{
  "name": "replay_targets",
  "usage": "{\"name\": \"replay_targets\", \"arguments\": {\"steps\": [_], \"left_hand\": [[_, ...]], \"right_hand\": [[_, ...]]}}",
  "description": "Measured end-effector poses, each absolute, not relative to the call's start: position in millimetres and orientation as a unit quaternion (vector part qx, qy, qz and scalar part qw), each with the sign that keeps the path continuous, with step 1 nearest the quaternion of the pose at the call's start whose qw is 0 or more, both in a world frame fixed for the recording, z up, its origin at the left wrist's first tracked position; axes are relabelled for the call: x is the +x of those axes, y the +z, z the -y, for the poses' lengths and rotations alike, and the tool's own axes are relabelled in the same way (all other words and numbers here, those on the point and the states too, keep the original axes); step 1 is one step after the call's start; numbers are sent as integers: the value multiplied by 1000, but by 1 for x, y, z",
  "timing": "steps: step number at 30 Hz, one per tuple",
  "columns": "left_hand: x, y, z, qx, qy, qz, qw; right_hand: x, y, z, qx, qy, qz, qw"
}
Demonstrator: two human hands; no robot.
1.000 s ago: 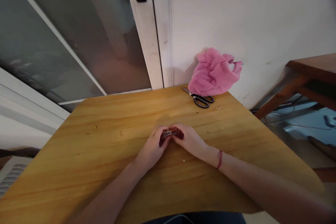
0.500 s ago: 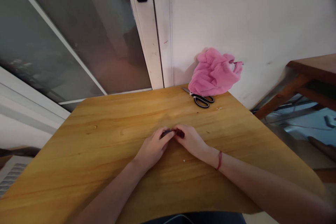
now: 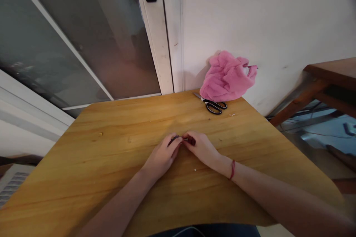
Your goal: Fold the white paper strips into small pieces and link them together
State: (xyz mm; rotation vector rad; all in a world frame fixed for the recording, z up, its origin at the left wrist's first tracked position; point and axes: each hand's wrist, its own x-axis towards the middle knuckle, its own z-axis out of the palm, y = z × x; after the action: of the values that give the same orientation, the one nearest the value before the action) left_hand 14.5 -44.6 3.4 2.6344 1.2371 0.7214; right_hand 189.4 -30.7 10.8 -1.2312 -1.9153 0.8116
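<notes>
Close together over the middle of the wooden table (image 3: 116, 189), both my hands are closed around a small dark object (image 3: 175, 138), mostly covered by the fingers, so its kind cannot be made out. My left hand (image 3: 162, 152) pinches it from the left between thumb and fingers. From the right, my right hand (image 3: 200, 147) pinches with thumb and index finger, and something dark red shows in the gap of its grip. A red cord bracelet (image 3: 232, 169) circles the right wrist.
At the table's far edge lie black-handled scissors (image 3: 213, 107), their blades partly under a crumpled pink plush cloth (image 3: 226, 79) against the wall. Small scraps (image 3: 232, 114) and a tiny white bit (image 3: 195, 170) dot the tabletop. Another wooden table (image 3: 330, 72) stands at right.
The fingers have shifted slightly. My left thumb has drawn back a little from the right fingertips, and less of the dark object shows. All else is unmoved.
</notes>
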Motion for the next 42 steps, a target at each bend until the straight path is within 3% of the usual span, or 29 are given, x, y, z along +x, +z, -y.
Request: {"name": "replay_targets", "arguments": {"steps": [11, 31, 42], "left_hand": [[17, 7, 45, 836, 265, -471, 93], [17, 15, 47, 813, 226, -537, 5], [17, 11, 45, 796, 299, -517, 98]], "right_hand": [[189, 14, 33, -487, 322, 733, 348], [190, 12, 32, -486, 304, 739, 352], [190, 13, 32, -492, 290, 730, 376]]}}
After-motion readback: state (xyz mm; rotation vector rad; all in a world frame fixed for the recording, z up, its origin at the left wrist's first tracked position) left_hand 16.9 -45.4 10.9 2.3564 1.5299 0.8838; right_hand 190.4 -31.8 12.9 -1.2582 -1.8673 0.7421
